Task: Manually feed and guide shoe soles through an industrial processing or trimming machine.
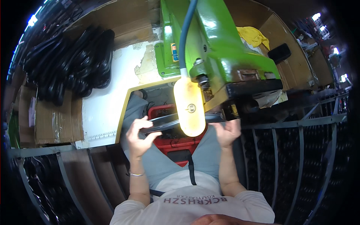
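Dark strip (165,123) held level under green machine (217,48) — left hand (138,137) pinched shut on one end, right hand (228,132) closed on other. Positioning step, judged; steady alignment needed next.

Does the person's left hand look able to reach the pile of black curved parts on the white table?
Probably yes: the left hand, now gripping a black strip, has bare white table between it and the pile.

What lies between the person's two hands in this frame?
In the head view, a long dark strip spans from left hand to right hand; a glowing yellow lamp hangs in front of it.
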